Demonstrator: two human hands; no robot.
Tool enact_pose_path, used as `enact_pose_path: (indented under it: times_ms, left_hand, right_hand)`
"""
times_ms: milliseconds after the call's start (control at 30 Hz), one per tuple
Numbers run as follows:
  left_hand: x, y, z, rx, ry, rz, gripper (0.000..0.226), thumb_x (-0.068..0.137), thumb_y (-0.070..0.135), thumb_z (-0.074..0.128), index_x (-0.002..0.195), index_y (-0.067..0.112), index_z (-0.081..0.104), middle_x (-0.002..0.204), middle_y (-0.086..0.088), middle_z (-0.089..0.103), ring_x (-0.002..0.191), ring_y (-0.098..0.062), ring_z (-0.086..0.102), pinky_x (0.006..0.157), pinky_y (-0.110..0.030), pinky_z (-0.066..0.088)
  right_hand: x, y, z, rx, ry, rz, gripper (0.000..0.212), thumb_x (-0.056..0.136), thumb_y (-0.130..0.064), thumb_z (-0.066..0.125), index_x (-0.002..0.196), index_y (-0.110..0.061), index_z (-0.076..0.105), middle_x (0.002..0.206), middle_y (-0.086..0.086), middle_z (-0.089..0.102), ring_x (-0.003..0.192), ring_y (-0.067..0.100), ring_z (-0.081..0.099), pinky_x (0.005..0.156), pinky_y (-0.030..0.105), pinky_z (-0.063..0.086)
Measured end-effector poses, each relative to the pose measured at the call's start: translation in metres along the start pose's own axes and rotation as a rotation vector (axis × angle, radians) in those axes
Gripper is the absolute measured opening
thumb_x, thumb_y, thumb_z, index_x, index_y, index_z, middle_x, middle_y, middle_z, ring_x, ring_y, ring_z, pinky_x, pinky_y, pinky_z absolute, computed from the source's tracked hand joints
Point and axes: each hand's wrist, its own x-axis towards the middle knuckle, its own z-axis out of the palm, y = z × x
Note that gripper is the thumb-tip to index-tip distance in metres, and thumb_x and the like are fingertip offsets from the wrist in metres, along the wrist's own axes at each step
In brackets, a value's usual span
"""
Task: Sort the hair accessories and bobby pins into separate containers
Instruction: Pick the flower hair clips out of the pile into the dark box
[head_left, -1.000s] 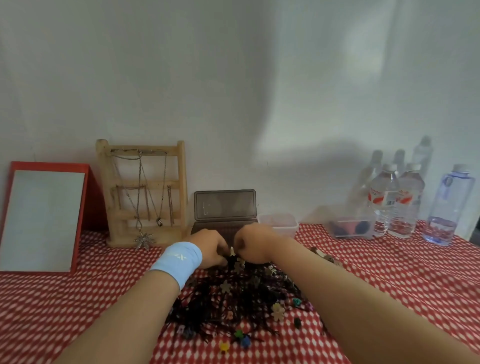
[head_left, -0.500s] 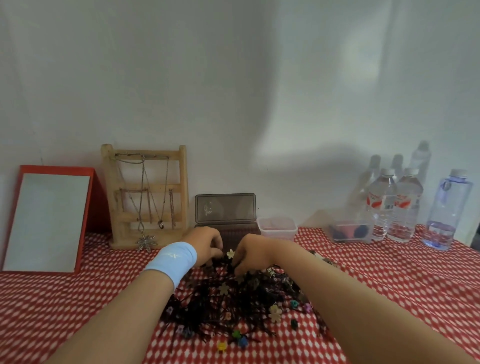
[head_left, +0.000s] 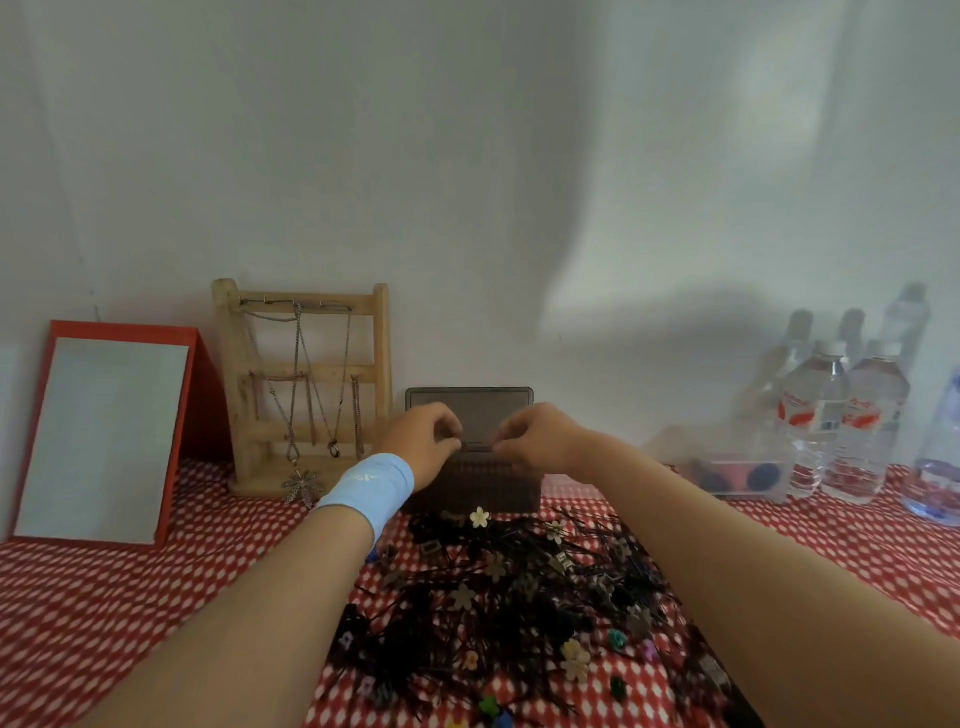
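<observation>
Above an open dark brown box (head_left: 470, 486) at the back of a red-and-white checked tablecloth (head_left: 104, 597), a person's two hands face each other just in front of the raised lid. The left hand (head_left: 421, 441), with a light blue wristband (head_left: 369, 488) at the wrist, and the right hand (head_left: 540, 441) both have fingers curled and fingertips drawn together as if pinching. Whether either grips anything is too small to tell. Just in front of the box lies a tangled pile of black bobby pins and hair accessories (head_left: 519, 597), with a white flower clip (head_left: 479, 517) at the edge nearest the box and small coloured clips at the far edge. Left of the box stands a wooden jewellery rack (head_left: 306, 384) hung with necklaces, and beyond that a red-framed mirror (head_left: 104, 436). Right of the box sit a clear plastic container (head_left: 737, 475) holding dark round items and several water bottles (head_left: 841, 415).
</observation>
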Motion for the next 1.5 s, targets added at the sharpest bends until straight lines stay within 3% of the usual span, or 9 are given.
enact_pose_path:
  times_ms: [200,400,533,633,967,1133,1233,1400,1500]
  left_hand:
    - [0.004,-0.02,0.004,-0.033,-0.039,-0.041,0.029,0.09,0.018,0.068,0.118,0.024,0.063,0.113,0.009,0.064,0.099,-0.009,0.061,0.091,-0.027,0.048]
    - [-0.016,-0.023,-0.01,0.003,-0.087,0.013,0.012,0.086,0.023,0.07,0.089,0.032,0.062,0.086,0.011,0.063,0.082,-0.01,0.06,0.072,-0.022,0.045]
    - [-0.037,-0.012,-0.008,0.171,-0.288,0.063,0.008,0.083,0.024,0.071,0.091,0.025,0.071,0.085,0.01,0.066,0.079,-0.011,0.061,0.062,-0.016,0.041]
    - [-0.047,-0.006,-0.003,0.288,-0.422,0.082,0.015,0.085,0.023,0.069,0.098,0.023,0.077,0.1,0.008,0.071,0.086,-0.011,0.063,0.075,-0.02,0.049]
    - [-0.05,-0.008,0.014,0.506,-0.559,0.003,0.032,0.092,0.01,0.061,0.123,0.016,0.068,0.133,-0.007,0.06,0.118,-0.027,0.059,0.103,-0.033,0.048]
    - [-0.054,-0.001,0.001,0.431,-0.461,0.03,0.026,0.09,0.032,0.068,0.109,0.014,0.071,0.116,-0.002,0.065,0.101,-0.022,0.064,0.089,-0.032,0.052]
    - [-0.057,0.009,-0.009,0.251,-0.33,0.072,0.021,0.082,0.038,0.075,0.097,0.026,0.065,0.099,0.009,0.064,0.088,-0.011,0.061,0.074,-0.024,0.049]
    - [-0.071,0.022,-0.008,0.233,-0.58,0.114,0.021,0.088,0.028,0.069,0.108,0.029,0.075,0.105,0.011,0.071,0.092,-0.008,0.064,0.084,-0.024,0.05]
    - [-0.08,0.023,-0.005,0.299,-0.646,0.108,0.026,0.089,0.033,0.069,0.114,0.027,0.074,0.115,0.012,0.069,0.098,-0.008,0.063,0.088,-0.024,0.049]
  right_hand:
    - [0.015,-0.006,0.016,0.027,0.151,-0.071,0.063,0.083,-0.013,0.079,0.14,-0.024,0.055,0.115,-0.005,0.061,0.099,0.011,0.06,0.085,0.021,0.046]
    - [0.004,-0.013,0.03,-0.275,0.039,-0.199,0.016,0.09,-0.012,0.07,0.093,-0.025,0.078,0.098,-0.007,0.073,0.091,0.01,0.067,0.094,0.031,0.056]
    - [-0.009,-0.021,0.046,-0.642,-0.121,-0.22,0.036,0.091,-0.006,0.061,0.107,-0.035,0.075,0.106,-0.008,0.071,0.095,0.017,0.068,0.078,0.033,0.056]
    - [-0.017,-0.018,0.052,-0.776,-0.183,-0.254,0.047,0.091,-0.001,0.056,0.124,-0.032,0.069,0.119,-0.003,0.069,0.105,0.022,0.066,0.081,0.035,0.054]
    - [-0.032,-0.003,0.048,-0.767,-0.209,-0.101,0.038,0.092,-0.02,0.069,0.129,-0.014,0.064,0.127,0.007,0.064,0.112,0.027,0.062,0.096,0.037,0.054]
    - [-0.048,-0.005,0.016,-0.593,-0.101,-0.133,0.036,0.091,-0.009,0.06,0.123,-0.024,0.069,0.122,-0.004,0.064,0.105,0.017,0.064,0.083,0.025,0.051]
    - [-0.059,-0.008,0.0,-0.446,-0.121,-0.104,0.047,0.089,0.002,0.048,0.117,-0.025,0.075,0.114,-0.008,0.059,0.074,0.006,0.061,0.061,0.014,0.049]
    - [-0.069,-0.005,0.007,-0.427,-0.355,-0.034,0.019,0.088,-0.025,0.067,0.101,-0.03,0.079,0.114,-0.008,0.073,0.099,0.01,0.064,0.096,0.03,0.052]
    - [-0.074,0.0,0.016,-0.538,-0.46,-0.017,0.033,0.075,-0.054,0.08,0.1,-0.032,0.078,0.103,-0.006,0.075,0.095,0.013,0.069,0.093,0.035,0.056]
